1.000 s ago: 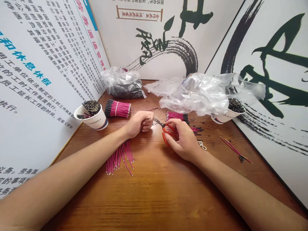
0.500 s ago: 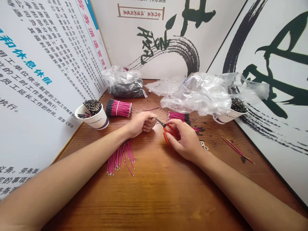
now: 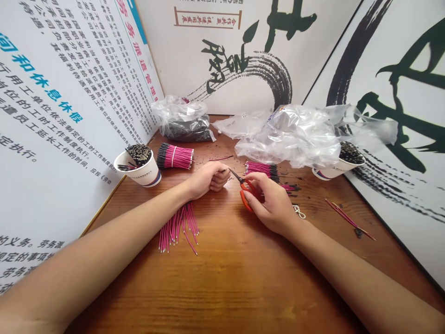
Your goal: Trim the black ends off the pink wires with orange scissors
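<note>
My left hand [image 3: 210, 180] is closed in a fist above the table, thumb and index finger pinched together; what lies between them is mostly hidden. Red-handled scissors [image 3: 251, 195] are in my right hand [image 3: 274, 202], their blade tips touching or nearly touching the left fingertips. Under my left wrist, loose pink wires [image 3: 179, 227] with silvery tips fan out toward me, their far ends hidden by the arm. Behind the scissors lies a pile of pink wires with black ends [image 3: 260, 169]. A banded bundle of similar wires [image 3: 175, 156] lies beyond my left forearm.
Paper cups stand at left [image 3: 150, 174] and right [image 3: 328, 169], holding black pieces. Clear plastic bags [image 3: 292, 137] and a bag with black contents [image 3: 187, 130] lie at the back. A white cord [image 3: 299, 212] and stray wires [image 3: 347, 218] are to the right. Printed panels [image 3: 222, 55] surround the wooden table [image 3: 222, 283].
The whole view has shifted slightly, so everything appears a little further right. Both hands keep nearly the same pose, and the scissors stay at the left fingertips.
</note>
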`<state>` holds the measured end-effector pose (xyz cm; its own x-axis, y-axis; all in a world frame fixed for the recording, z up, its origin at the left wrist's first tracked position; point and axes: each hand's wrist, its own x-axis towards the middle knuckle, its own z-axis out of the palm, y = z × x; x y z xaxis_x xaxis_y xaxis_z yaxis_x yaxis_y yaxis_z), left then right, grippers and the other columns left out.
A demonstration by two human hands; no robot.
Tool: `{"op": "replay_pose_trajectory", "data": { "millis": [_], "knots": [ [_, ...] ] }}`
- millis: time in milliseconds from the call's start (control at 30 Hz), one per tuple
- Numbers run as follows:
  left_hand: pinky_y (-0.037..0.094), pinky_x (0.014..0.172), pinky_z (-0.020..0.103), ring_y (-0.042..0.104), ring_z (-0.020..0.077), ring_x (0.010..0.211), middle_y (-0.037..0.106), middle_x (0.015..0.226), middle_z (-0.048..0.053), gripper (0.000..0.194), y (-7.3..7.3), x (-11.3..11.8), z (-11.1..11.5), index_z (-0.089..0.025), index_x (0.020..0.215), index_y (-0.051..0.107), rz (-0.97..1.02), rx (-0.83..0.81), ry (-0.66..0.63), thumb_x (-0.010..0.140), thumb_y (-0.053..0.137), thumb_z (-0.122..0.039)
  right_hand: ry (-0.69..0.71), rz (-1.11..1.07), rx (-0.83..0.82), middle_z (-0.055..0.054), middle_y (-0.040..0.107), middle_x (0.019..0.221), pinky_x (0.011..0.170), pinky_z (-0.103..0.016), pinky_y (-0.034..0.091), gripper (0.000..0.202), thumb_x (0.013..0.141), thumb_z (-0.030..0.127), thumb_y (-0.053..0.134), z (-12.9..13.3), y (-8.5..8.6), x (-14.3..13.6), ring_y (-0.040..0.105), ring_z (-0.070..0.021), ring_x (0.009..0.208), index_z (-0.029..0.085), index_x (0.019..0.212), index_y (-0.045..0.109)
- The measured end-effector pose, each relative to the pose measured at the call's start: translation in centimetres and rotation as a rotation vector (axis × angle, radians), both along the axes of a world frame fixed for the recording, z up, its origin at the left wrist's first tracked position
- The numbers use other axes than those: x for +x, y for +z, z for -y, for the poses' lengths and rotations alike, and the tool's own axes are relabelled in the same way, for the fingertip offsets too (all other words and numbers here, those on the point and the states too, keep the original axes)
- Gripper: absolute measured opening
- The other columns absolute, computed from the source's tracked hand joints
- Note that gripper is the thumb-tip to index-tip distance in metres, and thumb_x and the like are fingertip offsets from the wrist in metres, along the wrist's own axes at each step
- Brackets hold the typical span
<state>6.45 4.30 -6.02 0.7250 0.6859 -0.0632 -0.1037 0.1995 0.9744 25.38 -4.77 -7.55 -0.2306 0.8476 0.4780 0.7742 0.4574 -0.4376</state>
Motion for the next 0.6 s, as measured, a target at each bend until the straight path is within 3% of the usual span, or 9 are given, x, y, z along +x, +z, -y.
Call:
{"op": "replay_pose_trajectory", "data": {
  "millis": [167, 300, 600],
  "knots": [
    [0.01, 0.043, 0.023, 0.012, 0.0069, 0.045, 0.018, 0.052, -0.005, 0.029, -0.01, -0.03, -0.02, -0.02, 0.054, 0.024, 0.008, -0.009, -0.005, 0.076, 0.042, -0.02, -0.001, 0.005, -0.03, 0.0, 0.063, 0.076, 0.064, -0.028, 0.04, 0.025, 0.089, 0.029, 0.055, -0.06, 0.1, -0.09, 0.056, -0.0182, 0.067, 0.022, 0.113, 0.053],
    [0.012, 0.043, 0.022, 0.015, 0.0068, 0.045, 0.019, 0.053, -0.005, 0.032, -0.03, -0.15, -0.17, -0.019, 0.055, 0.029, 0.036, -0.079, 0.003, 0.083, 0.043, -0.022, 0.018, 0.026, -0.031, -0.003, 0.066, 0.085, 0.068, -0.029, 0.042, 0.033, 0.09, 0.029, 0.053, -0.06, 0.2, -0.09, 0.059, -0.0198, 0.073, 0.02, 0.122, 0.053],
    [0.037, 0.054, 0.022, 0.037, 0.0089, 0.054, 0.036, 0.063, -0.003, 0.022, 0.06, -0.58, -0.4, -0.014, 0.071, 0.051, 0.223, -0.184, 0.021, 0.087, 0.057, -0.028, 0.014, -0.009, -0.04, -0.004, 0.069, 0.088, 0.067, -0.029, 0.044, 0.029, 0.091, 0.03, 0.052, -0.15, 0.09, -0.02, 0.062, -0.0194, 0.074, 0.021, 0.119, 0.055]
  ]
}}
